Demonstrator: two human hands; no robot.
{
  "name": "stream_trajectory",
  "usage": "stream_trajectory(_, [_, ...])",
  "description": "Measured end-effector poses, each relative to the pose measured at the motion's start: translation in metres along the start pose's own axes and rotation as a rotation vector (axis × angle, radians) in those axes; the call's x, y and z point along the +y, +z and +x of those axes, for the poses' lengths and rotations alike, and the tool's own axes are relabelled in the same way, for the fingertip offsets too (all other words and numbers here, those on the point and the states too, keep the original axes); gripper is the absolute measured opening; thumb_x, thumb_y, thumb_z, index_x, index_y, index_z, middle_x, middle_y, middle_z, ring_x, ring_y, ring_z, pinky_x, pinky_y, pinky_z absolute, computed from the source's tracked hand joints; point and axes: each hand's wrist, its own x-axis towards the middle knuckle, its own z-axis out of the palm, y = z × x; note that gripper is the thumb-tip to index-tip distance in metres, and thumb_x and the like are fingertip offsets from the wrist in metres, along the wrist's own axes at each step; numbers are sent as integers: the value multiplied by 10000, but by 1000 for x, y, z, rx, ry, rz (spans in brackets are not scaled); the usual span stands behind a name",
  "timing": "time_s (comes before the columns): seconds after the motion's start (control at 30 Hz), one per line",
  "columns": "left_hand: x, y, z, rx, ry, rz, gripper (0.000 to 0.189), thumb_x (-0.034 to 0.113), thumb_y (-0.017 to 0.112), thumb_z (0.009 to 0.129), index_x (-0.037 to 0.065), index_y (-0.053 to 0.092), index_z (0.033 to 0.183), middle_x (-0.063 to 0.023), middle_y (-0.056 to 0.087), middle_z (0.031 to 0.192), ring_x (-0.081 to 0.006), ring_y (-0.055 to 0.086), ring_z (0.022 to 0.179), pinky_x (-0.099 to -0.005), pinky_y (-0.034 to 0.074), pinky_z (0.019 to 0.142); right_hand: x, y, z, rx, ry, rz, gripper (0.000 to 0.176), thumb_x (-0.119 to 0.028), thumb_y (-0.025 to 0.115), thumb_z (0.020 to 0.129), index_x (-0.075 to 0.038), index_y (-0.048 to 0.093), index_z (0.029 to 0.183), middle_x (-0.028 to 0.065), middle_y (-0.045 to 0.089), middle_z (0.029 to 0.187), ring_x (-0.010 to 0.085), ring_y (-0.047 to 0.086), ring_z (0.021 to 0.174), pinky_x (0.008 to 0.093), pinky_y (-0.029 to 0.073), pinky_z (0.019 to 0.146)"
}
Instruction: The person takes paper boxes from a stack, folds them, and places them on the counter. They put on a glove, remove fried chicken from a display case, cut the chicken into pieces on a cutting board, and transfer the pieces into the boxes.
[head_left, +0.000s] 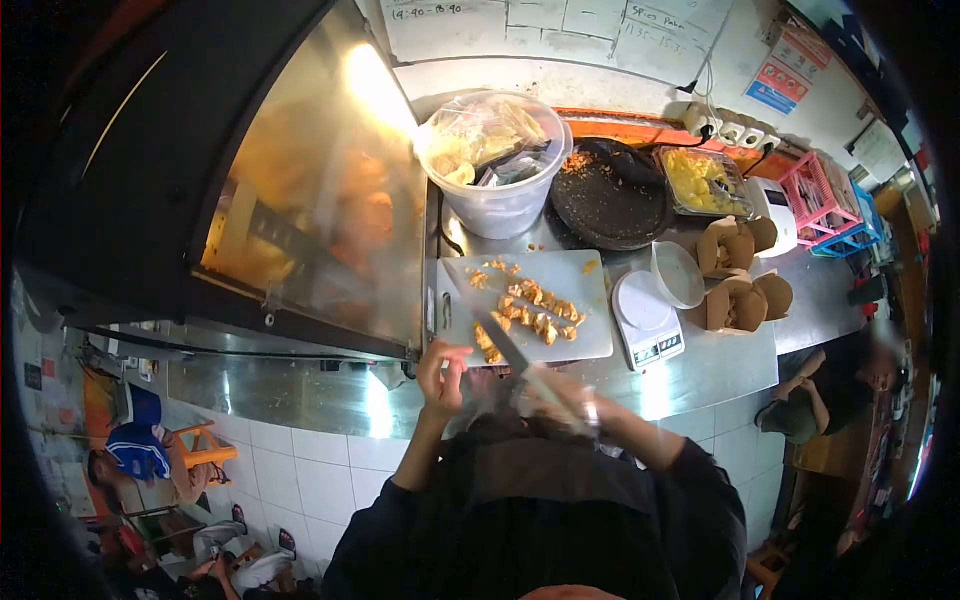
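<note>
In my right hand [560, 395] is a knife [508, 348], the fingers closed around its light handle and the blade pointing up and left. Motion blurs both the hand and the blade. The blade passes over the near edge of a white cutting board [595, 300]. Chopped browned meat pieces [545, 325] lie on the board in rows, with small crumbs [497, 266] toward the back. My left hand [442, 375] is raised at the board's near left corner, fingers loosely bent and apart, with nothing visible in it.
Right of the board stand a digital scale [645, 318], a clear bowl [678, 275] and open cardboard boxes [735, 305]. Behind are a plastic bucket [497, 205], a dark stone mortar [610, 205] and a tray of yellow food [700, 183]. A lit glass cabinet [330, 180] blocks the left.
</note>
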Motion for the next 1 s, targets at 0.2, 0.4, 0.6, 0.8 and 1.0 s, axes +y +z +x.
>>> stream_trajectory(0.2, [8, -26, -38, 18, -43, 55, 241, 199, 472, 906, 10, 610, 848, -55, 512, 648, -135, 477, 596, -276, 366, 585, 36, 84, 123, -230, 68, 842, 585, -666, 335, 894, -108, 507, 853, 23, 438, 502, 151, 410, 352, 275, 332, 319])
stream_trajectory(0.4, [5, -44, -51, -41, -15, 91, 130, 71, 528, 850, 2, 638, 861, -67, 535, 651, -150, 502, 573, -267, 388, 560, 64, 93, 170, -66, -258, 167, 542, -560, 419, 917, -98, 544, 1170, 118, 574, 1098, 224, 567, 1022, 370, 490, 831])
stream_trajectory(0.6, [6, -61, -54, -124, -64, 138, 118, 47, 541, 819, 7, 645, 858, -74, 543, 651, -160, 516, 575, -272, 392, 552, 41, 33, 114, 143, -834, -1471, 303, -325, 470, 934, -128, 568, 1143, 168, 574, 1129, 306, 555, 1070, 407, 469, 878])
stream_trajectory(0.8, [-4, -77, -59, -138, -99, 140, 151, 92, 508, 870, 2, 629, 863, -77, 545, 662, -157, 532, 592, -271, 409, 578, -10, 8, 83, 1132, -190, -1078, 623, -555, 530, 832, -213, 451, 1348, 133, 382, 1416, 337, 331, 1319, 450, 259, 1077])
stream_trajectory(1.0, [7, -93, -47, -253, -2, 231, 93, 57, 565, 823, 24, 648, 850, -95, 619, 736, -218, 547, 629, -308, 427, 589, -59, 38, 126, 1286, 102, -935, 975, -705, 599, 667, -311, 203, 1466, 145, 155, 1532, 379, 42, 1414, 569, 35, 1108])
